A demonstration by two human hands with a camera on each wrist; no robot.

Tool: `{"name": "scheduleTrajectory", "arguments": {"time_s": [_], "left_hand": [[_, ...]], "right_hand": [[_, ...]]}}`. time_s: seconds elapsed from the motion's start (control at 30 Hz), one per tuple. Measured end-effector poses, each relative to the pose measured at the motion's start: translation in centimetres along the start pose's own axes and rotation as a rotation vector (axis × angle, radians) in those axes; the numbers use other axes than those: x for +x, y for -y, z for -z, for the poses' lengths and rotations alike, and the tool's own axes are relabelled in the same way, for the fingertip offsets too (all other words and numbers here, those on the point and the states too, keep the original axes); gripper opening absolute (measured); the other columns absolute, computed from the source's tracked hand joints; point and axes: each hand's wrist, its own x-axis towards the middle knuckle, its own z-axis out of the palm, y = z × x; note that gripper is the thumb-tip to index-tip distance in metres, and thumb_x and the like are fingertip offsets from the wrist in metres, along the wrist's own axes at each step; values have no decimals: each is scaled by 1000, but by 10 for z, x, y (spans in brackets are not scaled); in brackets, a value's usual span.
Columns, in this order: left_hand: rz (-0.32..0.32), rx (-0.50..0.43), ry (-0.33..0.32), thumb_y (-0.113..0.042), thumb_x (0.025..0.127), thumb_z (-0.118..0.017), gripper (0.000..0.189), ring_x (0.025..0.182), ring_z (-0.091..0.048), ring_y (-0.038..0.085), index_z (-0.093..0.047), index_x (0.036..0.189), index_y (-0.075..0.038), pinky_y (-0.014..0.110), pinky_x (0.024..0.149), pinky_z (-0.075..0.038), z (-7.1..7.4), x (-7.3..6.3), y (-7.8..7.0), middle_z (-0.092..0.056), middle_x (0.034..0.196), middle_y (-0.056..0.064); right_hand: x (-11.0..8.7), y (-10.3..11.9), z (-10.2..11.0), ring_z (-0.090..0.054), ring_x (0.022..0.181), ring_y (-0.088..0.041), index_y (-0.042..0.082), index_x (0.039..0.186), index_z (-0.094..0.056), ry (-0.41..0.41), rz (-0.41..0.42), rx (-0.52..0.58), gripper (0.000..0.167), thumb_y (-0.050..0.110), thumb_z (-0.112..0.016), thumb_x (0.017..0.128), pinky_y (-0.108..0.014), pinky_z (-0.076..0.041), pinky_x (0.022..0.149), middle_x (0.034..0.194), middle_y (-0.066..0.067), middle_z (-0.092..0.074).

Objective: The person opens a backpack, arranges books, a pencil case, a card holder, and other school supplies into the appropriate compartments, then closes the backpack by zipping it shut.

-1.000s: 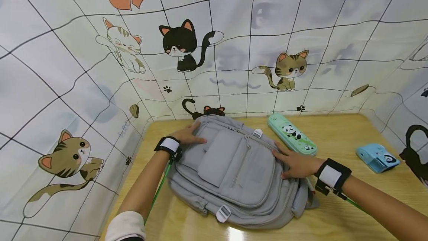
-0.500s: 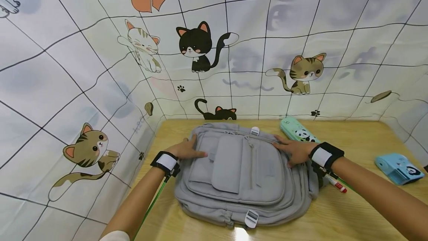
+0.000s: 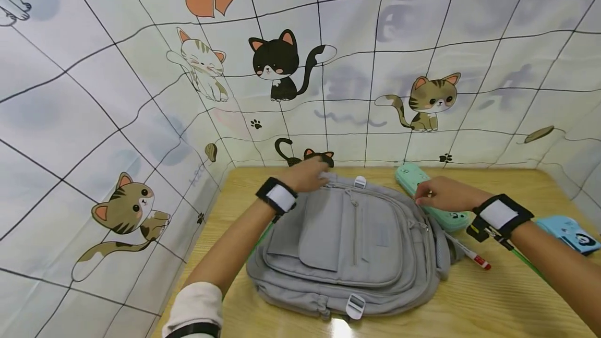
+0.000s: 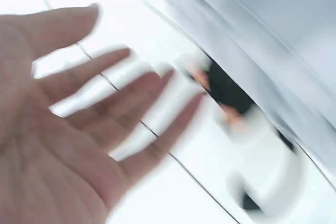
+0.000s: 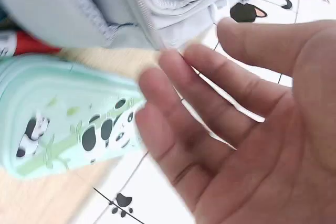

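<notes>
A grey backpack [image 3: 324, 239] lies flat on the table, its front pockets and zips facing up. Over its far left corner is my left hand [image 3: 304, 175]; in the left wrist view its fingers [image 4: 105, 98] are spread and blurred, with nothing in them. My right hand [image 3: 448, 193] hovers above the mint green pencil case [image 3: 452, 219] with panda pictures, at the backpack's right. Loosely bent fingers [image 5: 189, 98] of that hand show in the right wrist view, holding nothing. Whether they touch the case cannot be told.
A light blue panda-printed item [image 3: 570, 233] lies at the table's right. A white marker with a red end [image 3: 481, 261] pokes out beside the backpack's right side. Behind the wooden table [image 3: 512, 296] hangs a cat-printed grid cloth [image 3: 347, 82].
Both hands have let go of the backpack's sides. My left hand has moved up and right, and my right hand has shifted right over the pencil case. Earlier, the backpack was turned straighter.
</notes>
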Motion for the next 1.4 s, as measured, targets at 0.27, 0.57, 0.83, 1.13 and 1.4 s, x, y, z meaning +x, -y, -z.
{"name": "scheduleTrajectory", "arguments": {"time_s": [0.27, 0.57, 0.83, 1.13, 1.4], "left_hand": [[-440, 80, 213, -34, 91, -57, 28, 95, -55, 3, -58, 113, -18, 16, 80, -43, -51, 89, -141, -60, 106, -8], [-421, -32, 247, -32, 88, -61, 15, 83, -55, -4, -61, 103, -29, 13, 69, -43, -88, 115, -167, -62, 95, -19], [-470, -209, 280, -28, 86, -64, 8, 73, -53, -1, -65, 90, -21, 11, 63, -41, -82, 125, -159, -64, 85, -13], [-366, -224, 158, -19, 87, -59, 9, 62, -50, 4, -64, 79, -20, 14, 55, -37, -70, 128, -149, -63, 78, -12], [-232, -228, 119, -18, 88, -53, 15, 54, -44, 9, -57, 74, -19, 19, 50, -34, -68, 141, -138, -59, 71, -8]], "right_hand": [[-19, 20, -29, -41, 35, -4, 13, 56, -62, 277, -140, -3, 49, 54, -59, 82, -23, -34, 37, 45, 6, -54], [-24, 20, -48, -38, 28, -3, 6, 54, -63, 272, -91, 179, 42, 37, -65, 83, -21, -31, 32, 44, 1, -56], [-27, 16, -50, -40, 31, -4, 7, 56, -63, 264, -107, 236, 32, 24, -66, 82, -24, -36, 34, 48, -3, -60], [-31, 20, -50, -37, 30, -2, 8, 50, -63, 268, -91, 198, 35, 22, -65, 82, -22, -31, 33, 43, 1, -56], [-32, 20, -51, -34, 29, 0, 8, 49, -62, 260, -44, 172, 37, 22, -64, 83, -22, -29, 32, 45, -12, -58]]}}
